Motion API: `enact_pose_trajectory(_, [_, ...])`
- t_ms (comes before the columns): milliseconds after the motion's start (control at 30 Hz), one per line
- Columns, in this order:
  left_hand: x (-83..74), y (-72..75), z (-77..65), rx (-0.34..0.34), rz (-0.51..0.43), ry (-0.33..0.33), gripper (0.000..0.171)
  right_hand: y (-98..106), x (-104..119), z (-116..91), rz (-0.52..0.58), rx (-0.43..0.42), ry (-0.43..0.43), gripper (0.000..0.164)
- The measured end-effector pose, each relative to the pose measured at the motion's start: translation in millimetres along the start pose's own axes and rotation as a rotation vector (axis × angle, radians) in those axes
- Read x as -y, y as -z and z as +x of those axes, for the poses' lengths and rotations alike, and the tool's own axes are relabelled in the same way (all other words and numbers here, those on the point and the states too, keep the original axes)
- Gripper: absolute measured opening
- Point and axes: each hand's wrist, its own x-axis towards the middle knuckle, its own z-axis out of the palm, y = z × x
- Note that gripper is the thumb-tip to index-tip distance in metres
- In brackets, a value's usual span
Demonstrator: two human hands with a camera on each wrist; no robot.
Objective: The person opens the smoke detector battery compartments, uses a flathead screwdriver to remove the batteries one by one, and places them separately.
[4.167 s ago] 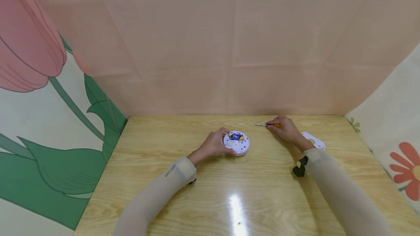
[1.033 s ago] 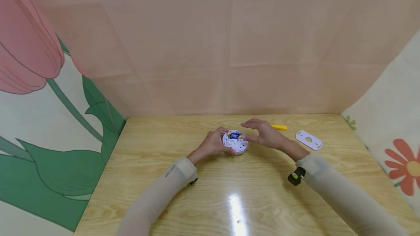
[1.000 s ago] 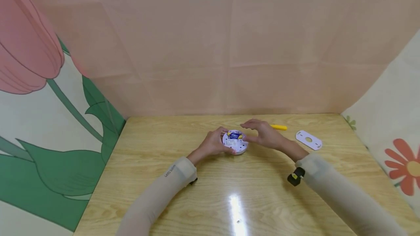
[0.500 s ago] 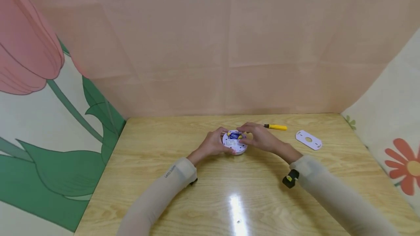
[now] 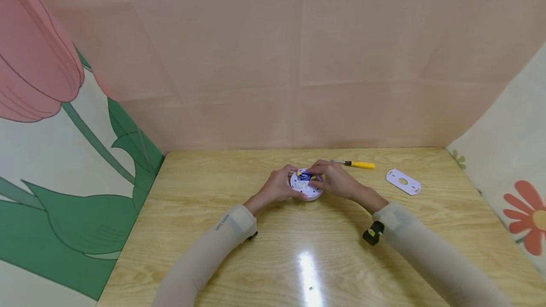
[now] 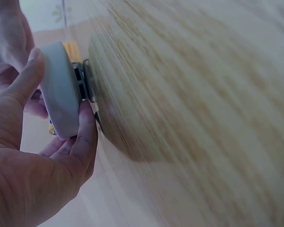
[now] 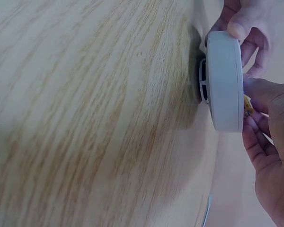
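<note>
While the left hand grips the white round device by its rim from nine o'clock, the right hand comes in from three and pinches what looks like a blue-and-yellow battery near twelve o'clock on the upturned face. The device sits at the middle of the desk, toward its far edge, seemingly standing on its narrower dark grille. Whether the battery is fully seated is hidden by the fingers.

The likeliest trouble, I judge, is the device tipping or twisting: the grille makes a narrower foot than the body, so a hard pull or push from the right hand could rock it if the left hand's hold on the rim were loose. A sharp tug might also strain any leads under the battery, though none can be made out, or send it slipping from the fingertips. The screwdriver lies at two o'clock from the device and the slotted plate farther out at three, so a sweeping right forearm could knock the plate.
</note>
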Motion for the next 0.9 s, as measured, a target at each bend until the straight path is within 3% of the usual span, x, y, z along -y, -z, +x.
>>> enact_pose_trajectory(500, [-1.3, -1.6, 0.6, -0.014, 0.011, 0.003, 0.092, -3.5, -7.0, 2.1, 0.075, -0.046, 0.022, 0.029])
enact_pose_trajectory(900, [-1.8, -0.9, -0.4, -0.016, 0.036, -0.011, 0.090, -6.7, -7.0, 1.7, 0.099, -0.069, -0.031, 0.025])
